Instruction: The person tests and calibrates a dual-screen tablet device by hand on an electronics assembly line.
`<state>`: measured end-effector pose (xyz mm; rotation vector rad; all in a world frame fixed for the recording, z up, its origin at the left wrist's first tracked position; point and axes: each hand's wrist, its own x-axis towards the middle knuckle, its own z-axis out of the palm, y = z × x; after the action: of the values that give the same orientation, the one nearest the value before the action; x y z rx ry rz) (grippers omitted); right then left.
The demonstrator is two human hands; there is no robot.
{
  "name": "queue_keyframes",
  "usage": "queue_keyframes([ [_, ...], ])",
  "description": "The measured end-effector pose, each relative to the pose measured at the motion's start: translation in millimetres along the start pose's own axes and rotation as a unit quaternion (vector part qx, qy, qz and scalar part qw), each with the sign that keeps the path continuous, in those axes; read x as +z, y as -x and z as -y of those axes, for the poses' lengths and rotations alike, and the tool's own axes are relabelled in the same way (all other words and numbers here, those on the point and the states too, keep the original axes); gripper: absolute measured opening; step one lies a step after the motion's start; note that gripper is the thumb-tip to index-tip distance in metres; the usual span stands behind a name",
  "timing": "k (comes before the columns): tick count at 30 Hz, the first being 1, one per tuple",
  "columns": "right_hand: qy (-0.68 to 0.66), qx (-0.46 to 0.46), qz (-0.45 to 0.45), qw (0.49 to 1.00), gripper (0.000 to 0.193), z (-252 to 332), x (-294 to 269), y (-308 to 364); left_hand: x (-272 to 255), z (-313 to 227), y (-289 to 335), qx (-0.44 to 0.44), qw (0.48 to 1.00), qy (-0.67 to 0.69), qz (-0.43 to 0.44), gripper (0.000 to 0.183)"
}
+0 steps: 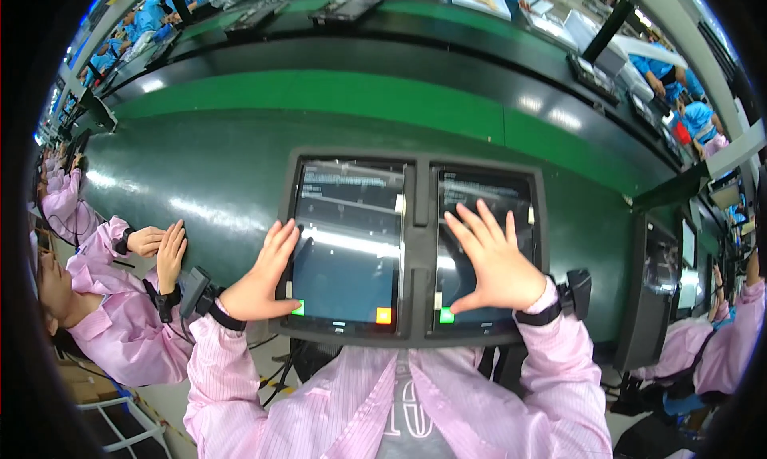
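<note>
Before me on the bench lies a black tray with two side-by-side recesses. Each recess holds a dark tablet with its screen lit; the left tablet shows a green square and an orange square along its lower edge. My left hand rests at that tablet's left side, fingers stretched out, thumb at the green square. Over the right tablet my right hand is spread, its thumb at another green square near the lower left corner. Neither hand holds anything. Black straps with small devices circle both wrists.
A co-worker in a pink smock sits close on the left, hands on the bench. To the right stands another black tray with a tablet. Beyond a green strip, a dark conveyor line carries several devices.
</note>
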<state>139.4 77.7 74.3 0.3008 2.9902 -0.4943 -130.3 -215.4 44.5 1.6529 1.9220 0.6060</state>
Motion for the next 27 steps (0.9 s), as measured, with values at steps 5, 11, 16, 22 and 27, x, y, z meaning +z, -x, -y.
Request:
queue_keyframes([
  [5, -0.014, -0.022, 0.003, 1.0, 0.127, 3, 2, -6, -4, -7, 2, -0.02, 1.0, 0.012, -0.007, 0.107],
  [11, 0.011, -0.051, 0.044, 0.998, 0.126, 14, 0, -6, -2, -5, -2, -0.003, 1.0, 0.008, -0.013, 0.109],
  [16, -0.033, -0.001, -0.066, 0.997, 0.115, 0, -5, -4, -3, -6, 1, -0.006, 1.0, -0.008, -0.002, 0.107],
  [22, 0.041, 0.098, -0.151, 0.983, 0.09, -29, 1, -17, -13, -14, -34, -0.059, 0.98, -0.075, -0.175, 0.079],
  [27, 0.039, 0.095, -0.156, 0.982, 0.089, -33, 6, -18, 0, 7, -78, 0.0, 0.958, 0.003, -0.287, 0.062],
])
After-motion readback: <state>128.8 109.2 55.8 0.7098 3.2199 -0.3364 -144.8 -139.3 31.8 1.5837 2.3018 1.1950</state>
